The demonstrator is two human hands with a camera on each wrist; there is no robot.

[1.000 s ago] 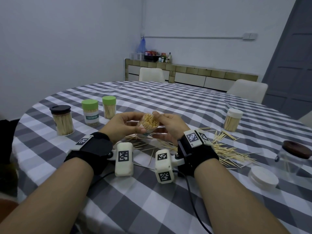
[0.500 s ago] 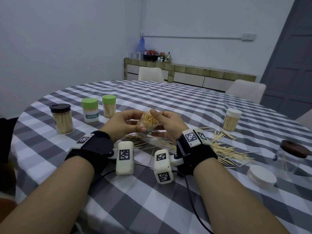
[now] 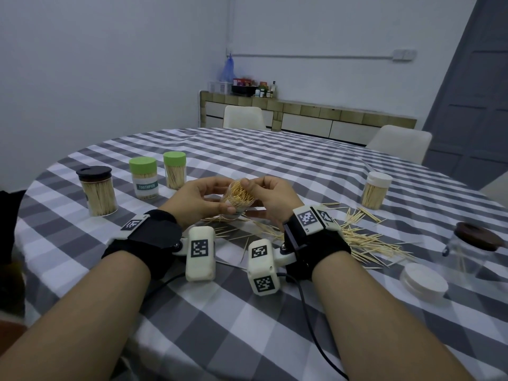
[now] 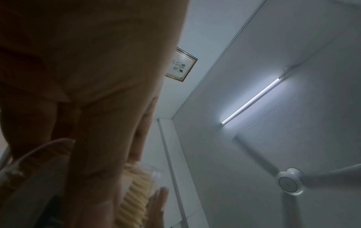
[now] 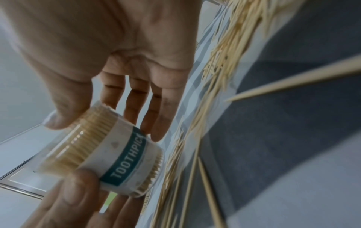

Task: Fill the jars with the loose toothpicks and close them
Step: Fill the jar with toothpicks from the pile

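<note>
In the middle of the head view both hands meet above the checked tablecloth [image 3: 275, 166] around a small clear jar [image 3: 238, 198] packed with toothpicks, tilted with its open mouth facing the camera. The left hand [image 3: 196, 200] curls round the jar's lower body, thumb along the near side. The right hand [image 3: 276, 198] has its thumb laid on the toothpick tips at the mouth; in the right wrist view the right hand's fingers [image 5: 136, 100] stretch nearly straight behind the jar [image 5: 109, 152], whose label reads TOOTHPICK, and the thumb presses at its rim, so this hand touches and steadies more than it clasps. The left wrist view is mostly dark palm, with a sliver of the jar at the lower centre.

Loose toothpicks [image 3: 362, 240] lie scattered on the cloth just below and to the right of the hands. At left centre stand three closed jars full of toothpicks: one with a black lid [image 3: 96, 195], and two with green lids [image 3: 143, 177] [image 3: 174, 170]. At right centre stands a white-lidded jar [image 3: 376, 190] of toothpicks. At the right edge stands a clear jar with a brown lid [image 3: 467, 253], and a loose white lid [image 3: 424, 282] lies just below and left of it
</note>
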